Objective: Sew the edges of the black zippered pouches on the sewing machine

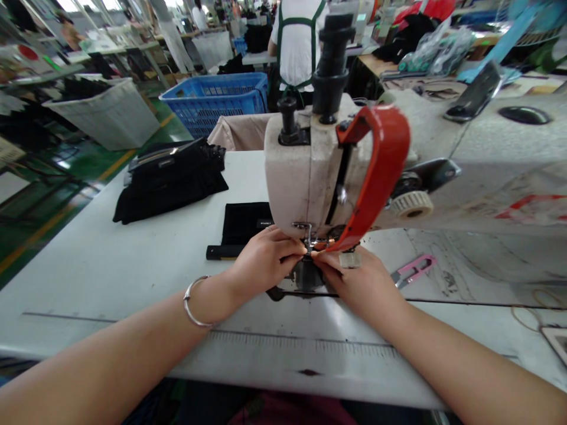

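A white sewing machine (290,171) with a red lever guard (390,153) stands in front of me. My left hand (270,257) is closed in a pinch just left of the needle (309,239). A black fabric piece (243,221) with a small label runs from the table in behind this hand towards the needle. My right hand (354,277) pinches from the other side, its fingertips close to the left ones. Both seem to grip the fabric at the needle, though its edge there is mostly hidden. Pink thread snips (416,271) lie right of my right hand.
Stacked black fabric pieces (172,177) with zips lie at the table's far left. Beyond the table are a blue crate (217,97), a white bin (106,115) and a person in a white top (296,47). A printed ruler scale (301,342) runs along the front.
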A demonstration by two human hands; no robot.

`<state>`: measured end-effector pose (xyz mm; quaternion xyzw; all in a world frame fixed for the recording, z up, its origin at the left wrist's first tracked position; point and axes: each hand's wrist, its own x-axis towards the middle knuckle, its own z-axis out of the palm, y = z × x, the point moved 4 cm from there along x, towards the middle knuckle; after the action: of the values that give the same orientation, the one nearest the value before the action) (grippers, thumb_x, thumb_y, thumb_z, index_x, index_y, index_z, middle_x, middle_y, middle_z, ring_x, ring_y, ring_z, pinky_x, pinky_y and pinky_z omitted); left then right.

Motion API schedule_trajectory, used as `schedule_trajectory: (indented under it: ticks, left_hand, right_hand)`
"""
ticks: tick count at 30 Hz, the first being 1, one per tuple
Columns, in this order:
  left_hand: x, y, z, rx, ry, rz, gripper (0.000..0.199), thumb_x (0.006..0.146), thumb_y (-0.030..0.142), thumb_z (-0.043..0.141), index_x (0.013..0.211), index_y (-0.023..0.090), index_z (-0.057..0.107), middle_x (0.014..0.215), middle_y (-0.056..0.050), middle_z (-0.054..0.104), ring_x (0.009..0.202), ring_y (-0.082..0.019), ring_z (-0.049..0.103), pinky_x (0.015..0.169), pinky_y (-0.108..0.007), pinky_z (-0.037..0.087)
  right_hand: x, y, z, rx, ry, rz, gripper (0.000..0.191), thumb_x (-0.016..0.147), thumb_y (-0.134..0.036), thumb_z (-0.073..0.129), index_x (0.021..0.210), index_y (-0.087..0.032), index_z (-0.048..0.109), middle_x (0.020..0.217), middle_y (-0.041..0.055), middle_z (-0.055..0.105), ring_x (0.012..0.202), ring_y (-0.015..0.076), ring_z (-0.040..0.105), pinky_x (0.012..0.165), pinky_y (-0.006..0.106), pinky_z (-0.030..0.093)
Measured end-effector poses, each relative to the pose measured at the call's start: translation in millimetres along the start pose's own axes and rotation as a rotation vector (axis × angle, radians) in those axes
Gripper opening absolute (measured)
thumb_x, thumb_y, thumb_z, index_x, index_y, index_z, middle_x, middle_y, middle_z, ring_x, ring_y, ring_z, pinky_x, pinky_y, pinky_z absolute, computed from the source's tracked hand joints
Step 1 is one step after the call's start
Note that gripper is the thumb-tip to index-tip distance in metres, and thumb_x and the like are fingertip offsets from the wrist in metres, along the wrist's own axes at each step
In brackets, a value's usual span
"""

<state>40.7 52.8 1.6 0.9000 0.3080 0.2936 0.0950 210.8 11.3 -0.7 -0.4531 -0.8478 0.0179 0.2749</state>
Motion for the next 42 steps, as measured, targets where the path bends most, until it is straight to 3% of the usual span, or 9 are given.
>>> schedule_trajectory:
  ticks: [8,23,28,35,42]
  left_hand:
    - [2.1,-0.8,-0.5,-0.005,0.056,0.008,0.007,0.085,0.016,0.067,0.085,0.021,0.071,0.091,-0.001,0.073,0.089,-0.02,0.067,0.083,-0.034,0.054]
    - [0.4,-4.3,2.8,-0.031,0.027,-0.062,0.006,0.085,0.018,0.067,0.086,0.022,0.071,0.091,-0.001,0.073,0.089,-0.02,0.068,0.082,-0.034,0.054]
    - [-0.9,-6.1,4.8,-0.02,0.017,-0.078,0.008,0.085,0.018,0.066,0.087,0.023,0.072,0.093,-0.001,0.074,0.092,-0.021,0.068,0.085,-0.036,0.054]
    - [-9.5,-12.8,7.5,0.023,0.001,-0.123,0.012,0.086,0.02,0.063,0.086,0.026,0.073,0.09,0.001,0.075,0.084,-0.021,0.07,0.078,-0.034,0.056]
    - [-16.3,-15.4,12.5,0.055,0.007,-0.112,0.014,0.087,0.024,0.06,0.088,0.028,0.073,0.092,0.001,0.074,0.084,-0.02,0.068,0.079,-0.032,0.056]
  right_hand:
    - [1.3,1.3,1.9,-0.008,0.013,-0.006,0.016,0.089,-0.013,0.057,0.097,-0.014,0.071,0.096,0.0118,0.071,0.085,0.0257,0.063,0.073,0.038,0.055]
    - [-1.4,4.7,5.5,0.025,0.0,0.012,0.017,0.09,-0.016,0.057,0.098,-0.015,0.072,0.101,0.0128,0.07,0.084,0.0249,0.063,0.074,0.038,0.054]
    - [-2.8,8.0,11.9,0.159,-0.054,0.102,0.019,0.092,-0.016,0.052,0.094,-0.016,0.071,0.096,0.0126,0.068,0.09,0.0255,0.06,0.08,0.039,0.05]
    - [1.5,0.5,12.9,0.071,-0.052,0.142,0.014,0.088,-0.013,0.055,0.089,-0.018,0.068,0.095,0.0075,0.067,0.088,0.0197,0.059,0.077,0.029,0.047]
    - [-0.3,0.4,21.1,0.054,-0.039,0.124,0.014,0.091,-0.018,0.054,0.097,-0.023,0.066,0.097,0.004,0.065,0.092,0.0178,0.058,0.078,0.027,0.046]
